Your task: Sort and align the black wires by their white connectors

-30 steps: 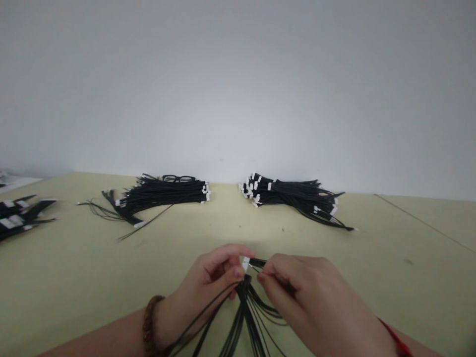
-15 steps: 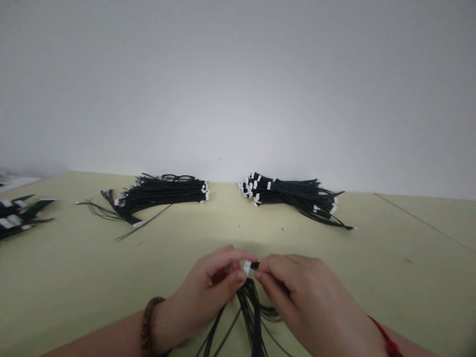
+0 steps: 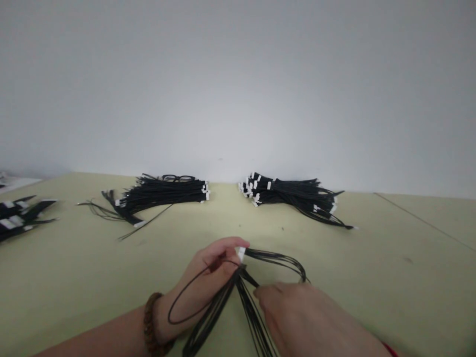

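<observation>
My left hand [image 3: 210,272] pinches a small white connector [image 3: 241,254] at the end of a black wire bundle [image 3: 238,302]. A loop of thin black wire [image 3: 277,259] runs from that connector to the right, and another loop lies across my left wrist. My right hand [image 3: 301,317] sits lower, apart from the connector, its fingertips on the black wires near the bundle's middle. The exact grip is partly hidden by the fingers.
Two large piles of black wires with white connectors [image 3: 286,196] [image 3: 159,196] lie at the back of the pale green table [image 3: 372,258], with black eyeglasses [image 3: 178,178] on the left pile. More wire bundles [image 3: 18,215] lie at the far left. A white wall [image 3: 238,89] stands behind.
My right hand has left the connector and moved down and to the right. The wires now spread in loops beside the connector, and my left hand has risen slightly.
</observation>
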A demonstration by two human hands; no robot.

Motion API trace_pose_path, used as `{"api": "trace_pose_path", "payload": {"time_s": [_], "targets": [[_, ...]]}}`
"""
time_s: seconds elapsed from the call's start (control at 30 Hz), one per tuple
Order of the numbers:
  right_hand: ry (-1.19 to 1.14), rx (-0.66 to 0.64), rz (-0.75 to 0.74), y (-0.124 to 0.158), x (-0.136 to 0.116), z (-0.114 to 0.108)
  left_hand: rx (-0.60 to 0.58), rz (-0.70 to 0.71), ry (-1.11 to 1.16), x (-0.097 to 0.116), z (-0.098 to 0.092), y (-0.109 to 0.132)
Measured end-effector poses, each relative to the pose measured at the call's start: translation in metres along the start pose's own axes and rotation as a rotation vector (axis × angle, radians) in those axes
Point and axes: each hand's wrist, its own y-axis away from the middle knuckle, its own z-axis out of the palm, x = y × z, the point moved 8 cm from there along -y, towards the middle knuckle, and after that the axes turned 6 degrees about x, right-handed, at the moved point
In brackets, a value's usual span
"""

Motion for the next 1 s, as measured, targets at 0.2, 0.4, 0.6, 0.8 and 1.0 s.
{"api": "trace_pose_path", "payload": {"time_s": [0.2,0.4,0.6,0.8,1.0], "targets": [[-0.217,0.098,0.058,-0.02,-0.003,-0.011,-0.018,0.012,0.109,-0.011,-0.005,0.001],[-0.325,0.205,0.03,-0.015,-0.005,-0.014,-0.035,0.06,0.113,-0.003,-0.001,0.002],[-0.247,0.23,0.036,-0.011,-0.004,-0.013,-0.071,0.092,0.045,0.003,0.003,0.003],[-0.253,0.23,0.0,-0.01,-0.006,-0.012,-0.092,0.094,0.024,0.004,0.007,0.002],[-0.067,0.154,0.009,-0.012,-0.007,-0.006,-0.127,0.114,-0.034,0.01,0.014,0.002]]}}
